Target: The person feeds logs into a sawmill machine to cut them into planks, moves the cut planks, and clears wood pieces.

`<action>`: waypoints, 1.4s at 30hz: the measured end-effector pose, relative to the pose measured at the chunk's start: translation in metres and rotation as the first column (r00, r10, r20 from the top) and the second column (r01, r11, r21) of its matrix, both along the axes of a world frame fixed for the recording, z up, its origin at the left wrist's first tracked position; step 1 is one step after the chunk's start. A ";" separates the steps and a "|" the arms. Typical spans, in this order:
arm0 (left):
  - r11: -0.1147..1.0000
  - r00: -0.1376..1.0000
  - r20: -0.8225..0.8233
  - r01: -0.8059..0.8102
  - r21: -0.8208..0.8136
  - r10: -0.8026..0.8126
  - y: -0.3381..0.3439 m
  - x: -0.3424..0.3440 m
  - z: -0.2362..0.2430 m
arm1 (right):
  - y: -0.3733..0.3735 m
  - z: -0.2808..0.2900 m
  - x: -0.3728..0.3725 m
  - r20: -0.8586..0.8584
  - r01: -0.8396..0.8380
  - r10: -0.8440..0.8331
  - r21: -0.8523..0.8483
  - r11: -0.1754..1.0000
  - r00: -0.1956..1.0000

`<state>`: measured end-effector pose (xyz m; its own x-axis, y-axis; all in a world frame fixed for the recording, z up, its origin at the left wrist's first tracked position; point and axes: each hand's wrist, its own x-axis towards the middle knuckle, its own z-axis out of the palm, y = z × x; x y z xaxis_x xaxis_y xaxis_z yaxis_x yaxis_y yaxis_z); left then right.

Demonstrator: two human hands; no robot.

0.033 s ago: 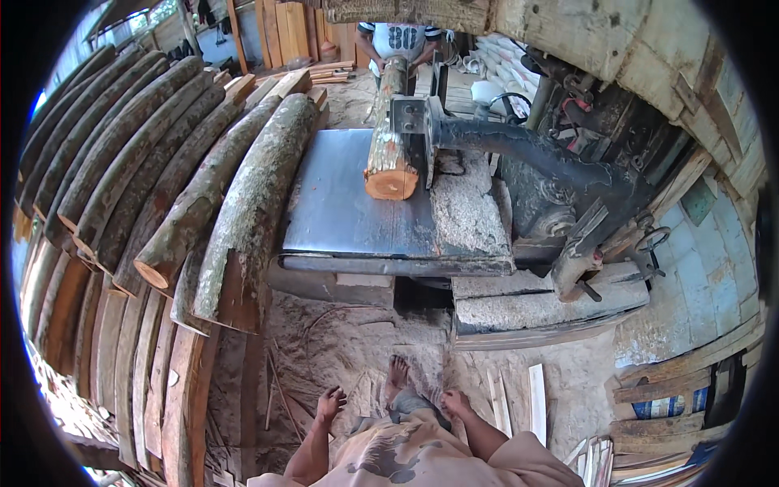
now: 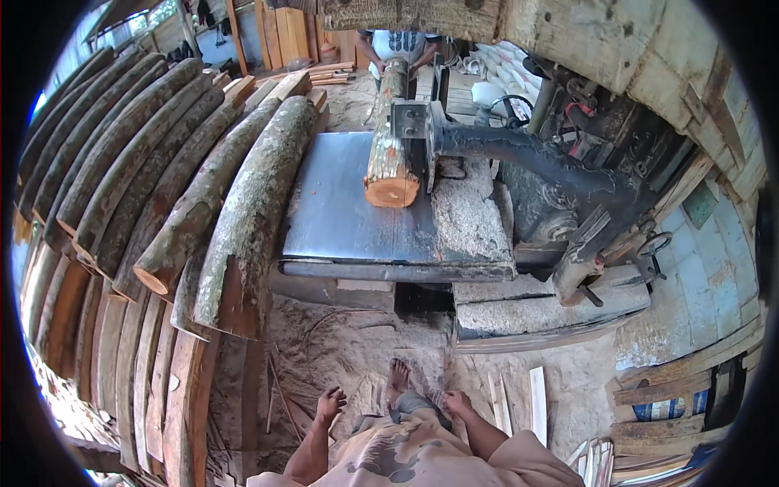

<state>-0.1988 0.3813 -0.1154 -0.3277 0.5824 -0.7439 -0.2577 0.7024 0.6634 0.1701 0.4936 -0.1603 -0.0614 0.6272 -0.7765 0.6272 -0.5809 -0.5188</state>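
My left hand (image 2: 330,402) hangs empty at my left side, its fingers loosely bent and apart. On the other side my right hand (image 2: 457,403) is empty too, close to my body, with its fingers loosely curled and partly hidden. Neither touches anything. Ahead of me, a bark-covered log (image 2: 393,170) lies lengthwise on the metal saw table (image 2: 349,211), its cut end facing me. The log is beside the saw's guide block (image 2: 410,122). A co-worker (image 2: 399,45) stands at its far end with both hands near it.
Several logs (image 2: 260,203) are stacked on my left. Sawdust (image 2: 466,211) covers the table's right part. A thick dark machine arm (image 2: 527,150) and a handwheel (image 2: 653,242) are on the right. Thin wood strips (image 2: 538,406) and a bench (image 2: 552,304) stand nearby.
The log's cut end sits slightly nearer to me on the saw table. My two hands stay where they were, and the whole view has shifted a little.
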 end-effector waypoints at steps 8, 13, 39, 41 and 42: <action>0.998 0.998 0.006 -0.061 -0.018 0.061 0.065 -0.056 -0.024 | 0.103 -0.016 -0.041 -0.105 0.058 -0.058 -0.001 0.998 0.993; 0.997 0.999 0.037 0.029 -0.068 -0.027 0.093 -0.057 -0.028 | 0.130 -0.017 -0.052 -0.206 0.102 -0.092 0.037 0.994 0.974; 0.970 0.846 0.490 0.115 0.214 -0.209 0.223 -0.002 0.135 | 0.172 0.137 -0.146 -0.720 0.123 -0.317 -0.310 0.943 0.617; 0.974 0.853 0.485 0.102 0.204 -0.191 0.206 0.001 0.132 | 0.153 0.140 -0.144 -0.713 0.142 -0.315 -0.293 0.945 0.627; 0.974 0.854 0.485 0.102 0.204 -0.191 0.197 0.003 0.130 | 0.143 0.143 -0.142 -0.705 0.161 -0.313 -0.276 0.948 0.636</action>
